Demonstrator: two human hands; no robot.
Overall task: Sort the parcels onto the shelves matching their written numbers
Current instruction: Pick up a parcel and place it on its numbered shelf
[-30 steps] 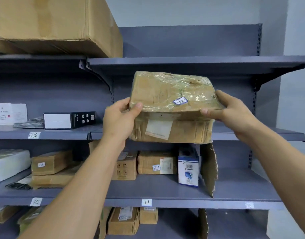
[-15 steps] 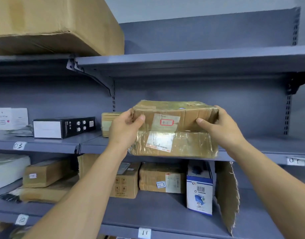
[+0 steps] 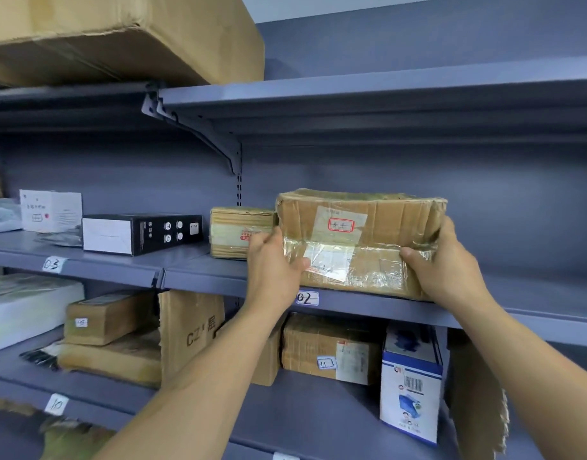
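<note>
A worn brown cardboard parcel (image 3: 375,227) wrapped in clear tape rests on the grey shelf (image 3: 534,293) above the label 02 (image 3: 307,298). My left hand (image 3: 275,263) grips its left end, thumb on the front face. My right hand (image 3: 445,267) grips its right end. A white sticker with a red frame shows on the parcel's front. A smaller brown parcel (image 3: 240,232) sits just to its left on the same shelf.
Shelf 03 (image 3: 54,263) at left holds a black-and-white box (image 3: 141,234) and a white box (image 3: 49,210). Below, shelves 10 and 11 hold several cardboard parcels, a blue-white box (image 3: 410,386) and a torn cardboard sheet (image 3: 478,403). A big carton (image 3: 119,34) sits on top.
The parcel was tipped from label-up to front-facing and lowered onto the 02 shelf. Both hands kept hold of its ends, and my view moved closer to the shelves.
</note>
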